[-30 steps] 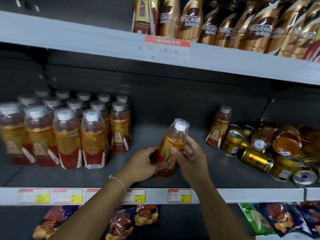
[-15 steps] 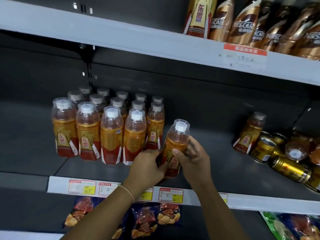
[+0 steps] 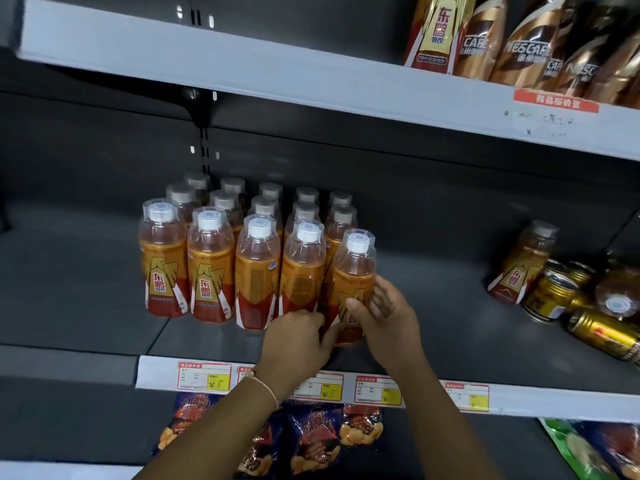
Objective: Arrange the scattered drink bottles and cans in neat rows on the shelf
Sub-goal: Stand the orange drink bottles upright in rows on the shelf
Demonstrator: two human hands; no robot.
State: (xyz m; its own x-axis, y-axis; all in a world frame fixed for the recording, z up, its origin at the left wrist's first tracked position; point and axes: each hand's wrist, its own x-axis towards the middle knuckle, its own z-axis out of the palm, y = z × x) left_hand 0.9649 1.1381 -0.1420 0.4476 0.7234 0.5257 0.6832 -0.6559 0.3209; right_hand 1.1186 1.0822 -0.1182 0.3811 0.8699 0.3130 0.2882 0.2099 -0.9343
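An orange drink bottle (image 3: 350, 271) with a white cap stands at the right end of the front row, touching its neighbour. My left hand (image 3: 298, 337) grips its base from the left. My right hand (image 3: 384, 310) holds its lower body from the right, thumb across the label. Several matching bottles (image 3: 211, 265) stand in neat rows on the dark shelf (image 3: 79, 271) to the left. Far right, one bottle (image 3: 523, 265) leans among scattered gold cans (image 3: 550, 292), and another bottle (image 3: 616, 296) lies with its cap towards me.
The upper shelf (image 3: 277, 67) carries coffee bottles (image 3: 526, 46) and a red-gold bottle (image 3: 436, 32). Price tags (image 3: 204, 375) line the shelf's front edge. Snack bags (image 3: 311, 441) hang below. Bare shelf lies between the rows and the scattered pile.
Both hands carried the bottle left and set it against the end of the front row. The view shifted left, so the scattered cans now sit farther right.
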